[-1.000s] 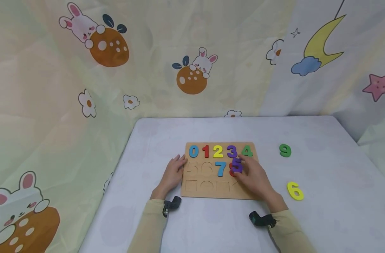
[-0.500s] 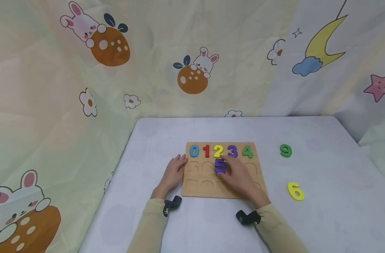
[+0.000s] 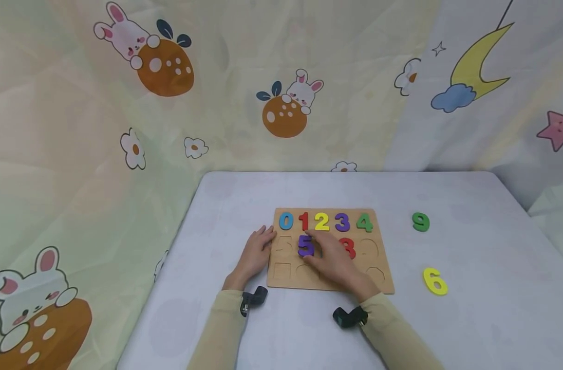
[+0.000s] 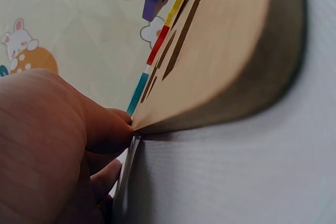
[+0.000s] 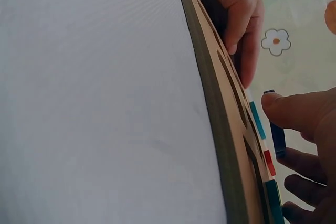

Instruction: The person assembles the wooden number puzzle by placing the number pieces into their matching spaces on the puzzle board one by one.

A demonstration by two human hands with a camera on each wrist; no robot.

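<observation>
My right hand [image 3: 334, 259] pinches a purple number 5 [image 3: 304, 245] between thumb and fingers, above the second row of a wooden number board [image 3: 281, 282]. In the right wrist view a gap shows between this piece [image 5: 277, 135] and the board. Fingers of my left hand [image 3: 252, 255] touch the board's left edge; the thumb [image 4: 107, 129] lies at its rim in the left wrist view. Pieces 0 [image 3: 286, 221], 1 [image 3: 303, 221], 2 [image 3: 321, 221], 3 [image 3: 342, 222] and 4 [image 3: 364, 222] fill the top row. A red 8 [image 3: 348, 247] shows partly behind my right hand, which mostly hides the blue 7.
To the board's right, a green 9 [image 3: 420, 222] and a yellow 6 [image 3: 435, 281] lie on the white tabletop [image 3: 485, 231]. Several outlined recesses mark the board's lower rows. A printed fabric backdrop [image 3: 235, 92] rises behind the table.
Holding the purple 5, my right hand has moved left across the board, from over the red 8 to beside the empty 5 outline. My left hand has stayed at the board's edge.
</observation>
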